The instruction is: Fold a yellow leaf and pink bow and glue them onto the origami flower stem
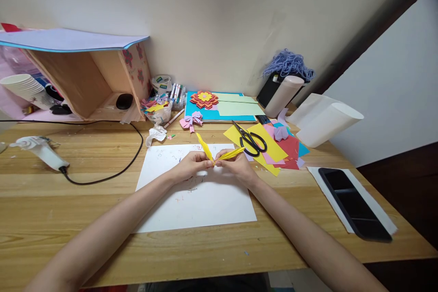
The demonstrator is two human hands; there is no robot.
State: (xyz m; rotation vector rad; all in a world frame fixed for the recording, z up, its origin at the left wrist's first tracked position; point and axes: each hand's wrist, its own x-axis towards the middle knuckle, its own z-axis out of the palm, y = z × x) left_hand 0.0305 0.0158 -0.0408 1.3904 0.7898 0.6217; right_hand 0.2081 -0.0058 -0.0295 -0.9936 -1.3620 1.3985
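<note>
A folded strip of yellow paper (205, 148) is pinched in both hands above a white sheet (219, 205). Its two ends spread apart in a V, and its middle is between my fingertips. My left hand (191, 165) is closed on the left part, thumb and fingers pressed together. On the right part, my right hand (234, 165) is closed in the same way, close against the left. Small coloured marks dot the sheet under them. Black-handled scissors (252, 140) lie on yellow paper (273, 148) just beyond my right hand.
A paper flower (204, 99) and a purple paper bow (192, 121) lie at the back. A glue gun (43, 151) with a black cord is at left, near a wooden box (78, 77). A phone (354, 204) and a paper roll (330, 123) are at right.
</note>
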